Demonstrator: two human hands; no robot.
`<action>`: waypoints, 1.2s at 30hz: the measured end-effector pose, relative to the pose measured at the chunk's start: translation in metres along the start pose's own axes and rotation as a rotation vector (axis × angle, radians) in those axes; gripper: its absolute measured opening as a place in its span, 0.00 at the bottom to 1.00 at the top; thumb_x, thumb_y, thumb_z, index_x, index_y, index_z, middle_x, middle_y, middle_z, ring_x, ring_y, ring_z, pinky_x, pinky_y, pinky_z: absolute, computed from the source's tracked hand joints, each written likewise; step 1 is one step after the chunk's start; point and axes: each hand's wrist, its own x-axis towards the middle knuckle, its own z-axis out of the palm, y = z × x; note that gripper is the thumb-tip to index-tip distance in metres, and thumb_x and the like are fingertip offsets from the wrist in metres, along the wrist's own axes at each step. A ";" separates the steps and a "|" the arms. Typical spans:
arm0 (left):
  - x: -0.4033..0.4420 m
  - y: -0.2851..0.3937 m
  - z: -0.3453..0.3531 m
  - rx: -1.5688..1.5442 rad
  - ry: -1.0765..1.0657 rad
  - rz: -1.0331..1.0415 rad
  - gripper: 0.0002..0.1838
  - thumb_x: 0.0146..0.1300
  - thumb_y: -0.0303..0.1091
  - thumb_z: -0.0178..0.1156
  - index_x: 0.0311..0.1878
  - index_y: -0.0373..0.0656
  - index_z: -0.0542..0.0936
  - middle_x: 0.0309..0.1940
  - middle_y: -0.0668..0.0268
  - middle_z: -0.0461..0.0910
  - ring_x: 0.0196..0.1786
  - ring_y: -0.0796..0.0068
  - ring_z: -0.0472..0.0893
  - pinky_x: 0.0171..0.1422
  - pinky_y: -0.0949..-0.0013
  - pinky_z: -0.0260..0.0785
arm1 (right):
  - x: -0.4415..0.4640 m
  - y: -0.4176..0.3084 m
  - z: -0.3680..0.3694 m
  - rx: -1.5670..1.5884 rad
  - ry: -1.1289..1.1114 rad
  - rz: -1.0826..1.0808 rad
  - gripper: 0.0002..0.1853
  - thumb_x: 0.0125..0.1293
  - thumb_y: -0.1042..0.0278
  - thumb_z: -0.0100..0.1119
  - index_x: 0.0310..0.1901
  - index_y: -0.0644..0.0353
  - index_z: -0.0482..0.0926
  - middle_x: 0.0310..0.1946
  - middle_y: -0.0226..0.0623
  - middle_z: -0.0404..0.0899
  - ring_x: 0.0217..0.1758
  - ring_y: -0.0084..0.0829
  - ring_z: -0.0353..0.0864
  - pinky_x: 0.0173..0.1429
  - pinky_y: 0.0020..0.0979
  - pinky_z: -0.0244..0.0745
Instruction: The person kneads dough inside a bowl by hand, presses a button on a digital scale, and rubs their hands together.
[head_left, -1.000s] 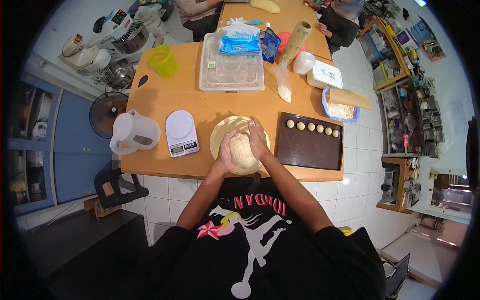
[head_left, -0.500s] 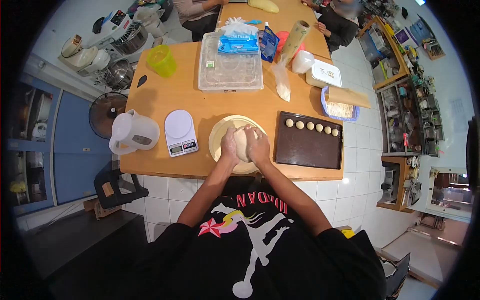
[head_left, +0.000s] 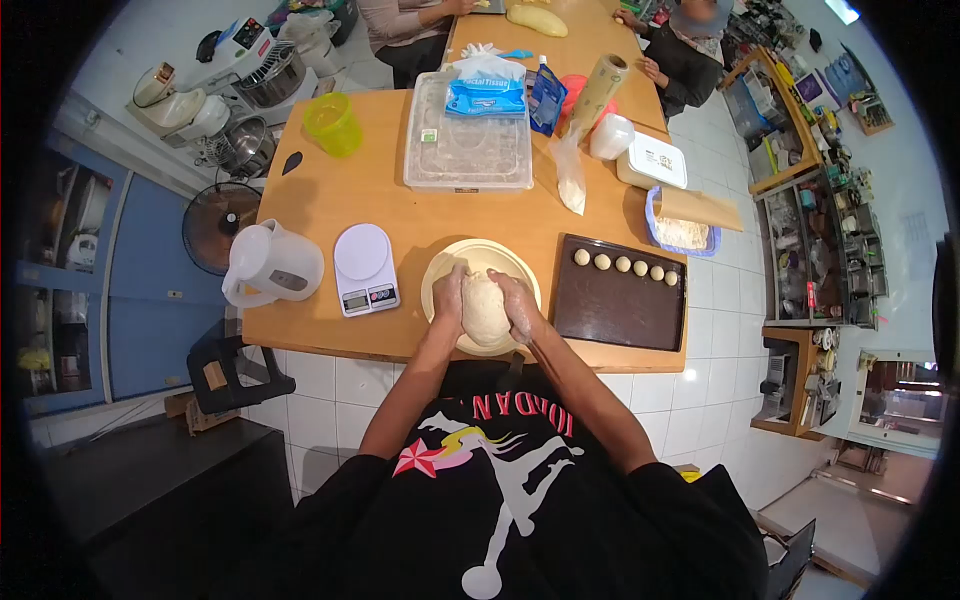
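A large pale lump of dough (head_left: 486, 310) is between my two hands, over a cream-coloured bowl (head_left: 434, 262). My left hand (head_left: 449, 303) presses against its left side, fingers curved over the far end. On the opposite side my right hand (head_left: 517, 306) wraps round the dough, with flour or dough smeared on the skin. Both hands grip it together. To the right, a dark baking tray (head_left: 620, 308) carries a row of several small dough balls (head_left: 622, 264). A white kitchen scale (head_left: 363, 257) stands left of the bowl.
A white jug (head_left: 276, 262) stands at the table's left. Farther back are a yellow-green cup (head_left: 333, 125), a lidded plastic box (head_left: 466, 150), a tissue pack (head_left: 486, 95), a wrap roll (head_left: 604, 85) and a blue flour tub (head_left: 684, 235). Two people are at the far end.
More of the dough's near side shows now, and it looks longer towards me. My hands have shifted from over its top to its sides. The whole view has moved slightly.
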 end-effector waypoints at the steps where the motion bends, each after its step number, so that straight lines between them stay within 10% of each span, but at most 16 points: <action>1: 0.002 -0.002 -0.002 0.000 -0.031 0.002 0.14 0.65 0.45 0.55 0.37 0.43 0.79 0.29 0.65 0.79 0.32 0.68 0.82 0.37 0.65 0.77 | -0.004 -0.003 0.002 0.024 -0.012 0.024 0.20 0.69 0.52 0.52 0.48 0.62 0.77 0.38 0.37 0.82 0.38 0.31 0.83 0.46 0.32 0.79; 8: -0.045 0.020 0.025 -0.353 -0.375 -0.216 0.21 0.68 0.54 0.50 0.49 0.47 0.78 0.39 0.64 0.82 0.42 0.65 0.83 0.50 0.58 0.77 | 0.023 0.008 -0.012 -0.195 -0.094 -0.369 0.22 0.76 0.48 0.38 0.47 0.60 0.74 0.43 0.38 0.77 0.45 0.34 0.77 0.55 0.34 0.72; 13: -0.045 0.009 0.027 -0.443 -0.225 -0.078 0.20 0.67 0.53 0.48 0.47 0.47 0.78 0.38 0.64 0.82 0.42 0.66 0.83 0.51 0.60 0.77 | 0.033 0.009 -0.008 -0.902 0.535 -0.500 0.31 0.74 0.40 0.35 0.59 0.62 0.66 0.58 0.48 0.69 0.58 0.41 0.72 0.62 0.39 0.65; 20: -0.035 0.016 0.027 -0.577 -0.132 0.010 0.24 0.65 0.58 0.50 0.42 0.45 0.79 0.35 0.61 0.81 0.40 0.65 0.82 0.48 0.59 0.76 | -0.019 0.019 0.024 -0.346 0.424 -0.185 0.34 0.69 0.35 0.46 0.55 0.63 0.71 0.51 0.50 0.73 0.56 0.37 0.72 0.61 0.35 0.66; 25: -0.018 0.004 0.021 0.293 0.173 0.428 0.28 0.67 0.55 0.54 0.51 0.36 0.78 0.47 0.58 0.78 0.52 0.68 0.76 0.58 0.68 0.68 | -0.026 -0.003 0.024 -0.158 0.430 -0.109 0.27 0.70 0.42 0.51 0.46 0.63 0.75 0.33 0.40 0.78 0.39 0.32 0.77 0.48 0.32 0.73; 27: -0.027 0.021 0.018 0.603 0.299 0.640 0.28 0.67 0.54 0.57 0.51 0.34 0.78 0.49 0.56 0.78 0.53 0.68 0.76 0.58 0.69 0.68 | -0.010 0.015 0.003 -0.362 0.511 -0.403 0.23 0.70 0.47 0.52 0.43 0.64 0.76 0.27 0.37 0.77 0.28 0.28 0.76 0.39 0.31 0.72; 29: -0.021 0.015 0.020 0.486 0.127 0.447 0.26 0.65 0.51 0.61 0.50 0.33 0.78 0.44 0.56 0.80 0.50 0.68 0.78 0.55 0.69 0.70 | 0.006 0.034 -0.016 -0.534 0.551 -0.639 0.21 0.70 0.49 0.53 0.41 0.64 0.76 0.25 0.36 0.77 0.26 0.27 0.75 0.36 0.31 0.72; 36: -0.031 0.018 0.029 0.076 -0.004 0.011 0.17 0.63 0.47 0.62 0.44 0.42 0.80 0.35 0.63 0.81 0.32 0.70 0.81 0.41 0.64 0.76 | -0.016 0.002 0.010 -0.294 0.378 -0.334 0.17 0.72 0.53 0.53 0.34 0.60 0.78 0.22 0.26 0.72 0.24 0.18 0.67 0.29 0.26 0.64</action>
